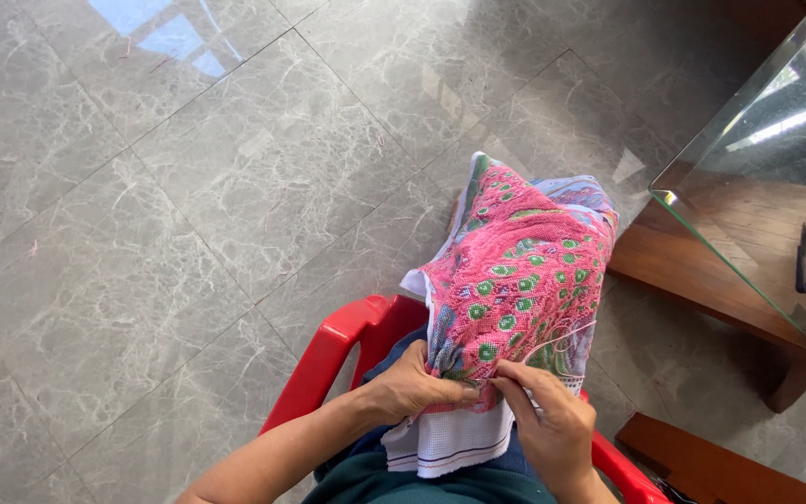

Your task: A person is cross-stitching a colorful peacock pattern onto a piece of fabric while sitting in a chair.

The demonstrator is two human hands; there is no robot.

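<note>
No packages, labels, signs or screens are anywhere in sight here.

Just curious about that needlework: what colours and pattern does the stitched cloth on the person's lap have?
The stitched cloth is mostly pink with green eye-like spots, white unstitched edge; head view.
</note>
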